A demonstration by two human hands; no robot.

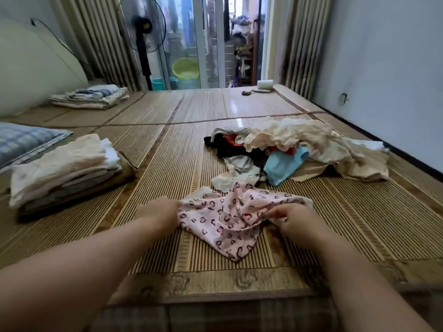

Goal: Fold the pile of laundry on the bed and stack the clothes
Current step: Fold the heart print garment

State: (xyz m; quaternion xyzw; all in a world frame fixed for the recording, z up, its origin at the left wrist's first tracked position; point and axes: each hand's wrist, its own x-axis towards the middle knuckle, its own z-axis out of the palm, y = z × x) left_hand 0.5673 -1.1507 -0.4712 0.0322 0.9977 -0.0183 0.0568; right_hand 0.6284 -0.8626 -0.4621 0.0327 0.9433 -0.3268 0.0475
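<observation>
- A pink garment (223, 226) with heart prints is held, crumpled, on the mat (167, 164) near the bed's front edge.
- Its left edge is gripped by the left hand (165, 210), and its right part is pinched by the right hand (293, 220). The hands are set apart, with the cloth between them.
- Just behind the garment, an unfolded pile (299, 149) is spread out to the right.
- A folded stack (64, 168) is seen well to the left, beside a checked pillow (24, 142).
- Folded bedding (91, 95) is laid far back on the left. A fan (143, 27) and a yellow basin (185, 68) are seen beyond the bed.
</observation>
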